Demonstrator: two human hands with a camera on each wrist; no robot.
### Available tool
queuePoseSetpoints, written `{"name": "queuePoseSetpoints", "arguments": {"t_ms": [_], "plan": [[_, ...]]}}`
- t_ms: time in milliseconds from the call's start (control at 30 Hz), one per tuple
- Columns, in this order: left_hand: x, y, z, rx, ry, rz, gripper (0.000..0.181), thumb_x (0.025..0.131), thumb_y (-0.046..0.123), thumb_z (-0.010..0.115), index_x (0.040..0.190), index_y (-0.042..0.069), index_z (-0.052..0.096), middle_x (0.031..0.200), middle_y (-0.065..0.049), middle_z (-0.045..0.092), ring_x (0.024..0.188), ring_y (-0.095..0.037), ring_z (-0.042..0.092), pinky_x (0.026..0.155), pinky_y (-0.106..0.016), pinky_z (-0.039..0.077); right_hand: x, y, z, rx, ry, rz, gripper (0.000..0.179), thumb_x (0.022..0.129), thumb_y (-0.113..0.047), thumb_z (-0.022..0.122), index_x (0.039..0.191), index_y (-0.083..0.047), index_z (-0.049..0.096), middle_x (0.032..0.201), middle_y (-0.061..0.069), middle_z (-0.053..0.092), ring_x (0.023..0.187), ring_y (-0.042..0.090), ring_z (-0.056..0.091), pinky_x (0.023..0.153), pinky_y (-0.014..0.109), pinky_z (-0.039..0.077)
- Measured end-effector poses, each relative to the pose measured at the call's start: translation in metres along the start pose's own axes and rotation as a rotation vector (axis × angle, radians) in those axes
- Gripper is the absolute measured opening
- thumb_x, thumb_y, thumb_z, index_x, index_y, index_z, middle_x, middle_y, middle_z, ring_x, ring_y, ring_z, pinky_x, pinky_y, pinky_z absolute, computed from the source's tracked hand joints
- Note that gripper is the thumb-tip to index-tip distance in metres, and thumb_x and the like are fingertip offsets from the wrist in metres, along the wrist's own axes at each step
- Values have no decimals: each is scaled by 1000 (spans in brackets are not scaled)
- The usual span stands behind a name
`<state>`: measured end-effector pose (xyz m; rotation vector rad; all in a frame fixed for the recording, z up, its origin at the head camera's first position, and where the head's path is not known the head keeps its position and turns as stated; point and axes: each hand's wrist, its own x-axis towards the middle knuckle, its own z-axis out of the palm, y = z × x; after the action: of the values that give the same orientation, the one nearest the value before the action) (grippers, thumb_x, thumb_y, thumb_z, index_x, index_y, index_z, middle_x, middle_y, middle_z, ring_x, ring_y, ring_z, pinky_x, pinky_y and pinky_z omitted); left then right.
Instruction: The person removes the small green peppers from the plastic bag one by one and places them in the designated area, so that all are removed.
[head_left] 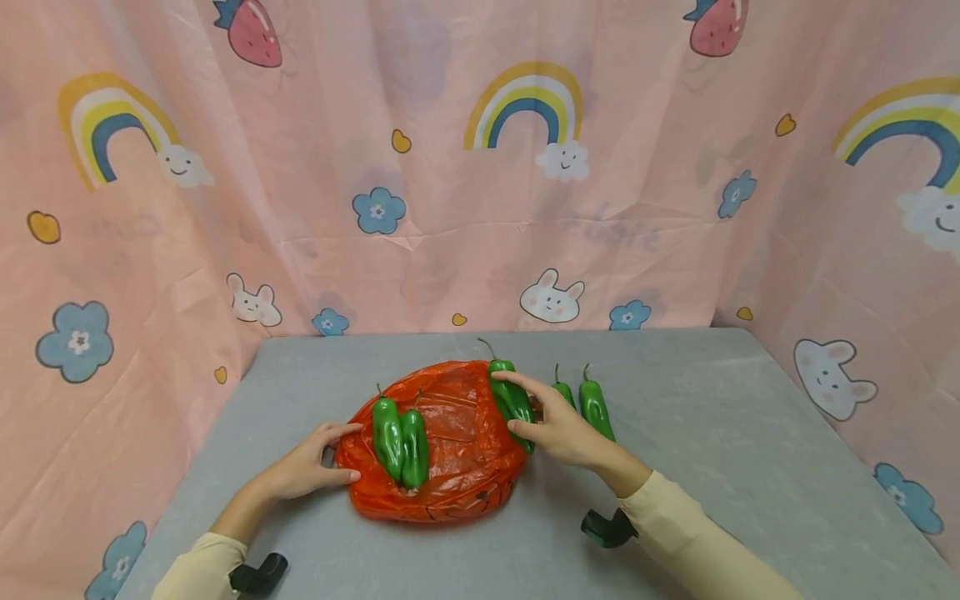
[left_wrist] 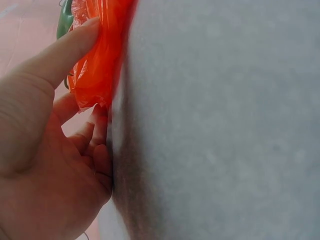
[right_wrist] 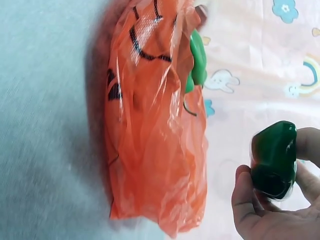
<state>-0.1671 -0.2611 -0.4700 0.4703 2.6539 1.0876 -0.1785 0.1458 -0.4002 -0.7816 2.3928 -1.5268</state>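
Observation:
An orange-red plastic bag [head_left: 457, 450] with black printed lines lies on the table. On its left part rest two glossy green chili peppers [head_left: 387, 437], side by side, stems pointing away. My left hand [head_left: 311, 467] is at the bag's left edge; in the left wrist view its thumb [left_wrist: 75, 45] lies against the plastic, the other fingers partly behind it. Over the bag's right edge, my right hand [head_left: 562, 433] grips another green chili pepper [head_left: 507, 393] between thumb and fingers. The right wrist view shows that pepper [right_wrist: 273, 157] end-on, apart from the bag.
Two more green chili peppers [head_left: 595, 406] lie on the grey table [head_left: 712, 433] right of the bag, one partly hidden behind my right hand. A pink patterned curtain [head_left: 450, 275] borders the table at the back and sides. Dark wrist mounts [head_left: 609, 528] hang below both forearms.

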Motion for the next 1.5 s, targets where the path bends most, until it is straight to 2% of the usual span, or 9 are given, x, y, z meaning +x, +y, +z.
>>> {"name": "queuePoseSetpoints", "arguments": {"t_ms": [67,333,600,933,1267,1500], "plan": [[0,0,-1,2,-2,0,73,86,34,80,146,7,50,133,-19,49,116,-29,48,99,-45,39,-3,1,-4,1,11,-1,63,95,3,61,152,-12,41,141,26,50,104,30,59,76,28,53],[-1,1,-1,-4,-10,-11,72,86,32,80,146,7,50,131,-17,49,116,-28,47,98,-46,39,-14,4,-15,-27,57,-16,61,95,-2,65,151,-12,43,143,27,48,111,33,58,80,32,55],[0,2,-1,-8,-8,-10,73,86,33,79,147,6,49,130,-17,49,115,-28,47,98,-45,39,-23,10,-29,-47,110,-51,59,93,0,67,147,-8,47,136,27,51,104,31,56,75,30,54],[-1,2,-1,-12,-5,-6,74,86,33,79,147,6,49,132,-17,49,118,-29,48,101,-47,39,-32,15,-41,-36,120,-18,59,94,0,65,149,-7,43,141,31,45,110,37,55,80,38,51],[-1,1,-1,-23,0,12,72,86,31,80,146,6,49,133,-17,49,118,-29,48,103,-51,38,-40,20,-53,-35,144,-35,58,95,4,60,149,-4,42,144,31,43,109,38,57,81,28,54],[0,-1,-1,-18,-3,0,73,86,33,79,147,6,49,135,-18,48,120,-29,48,104,-52,38,-45,24,-62,-41,162,10,57,97,0,61,151,-6,40,144,30,46,115,42,57,84,28,55]]}}
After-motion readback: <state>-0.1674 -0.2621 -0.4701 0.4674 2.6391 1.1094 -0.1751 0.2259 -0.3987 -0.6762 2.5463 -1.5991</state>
